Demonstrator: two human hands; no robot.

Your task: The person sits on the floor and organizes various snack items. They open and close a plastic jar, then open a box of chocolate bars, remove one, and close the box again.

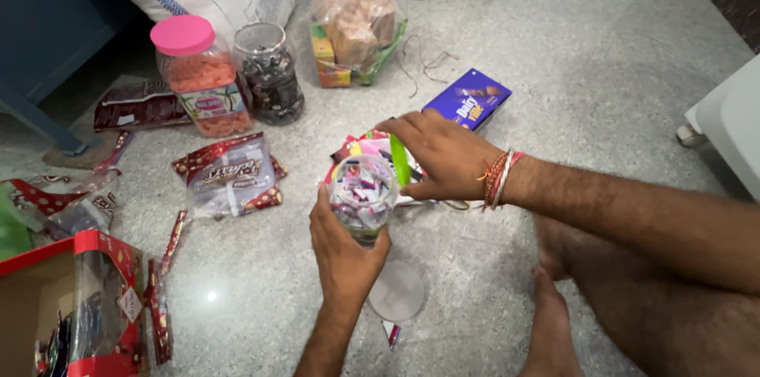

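My left hand [342, 246] grips a clear open jar [362, 191] half full of small wrapped candies, steadying it on the floor. My right hand [437, 157] hovers just above and right of the jar's mouth, pinching a thin green wrapped candy [400, 160]. Threads and bangles circle my right wrist. Under my right hand lies a heap of colourful candy wrappers [358, 144]. A clear round lid [397, 291] rests on the floor below the jar.
Two jars stand at back left: one with a pink lid [198, 75], one dark-filled [269, 72]. Candy packets [229, 174], a purple box [468, 100], a plastic bag of snacks [358, 17], a red carton [75, 306] and my bare legs [633, 298] surround the spot.
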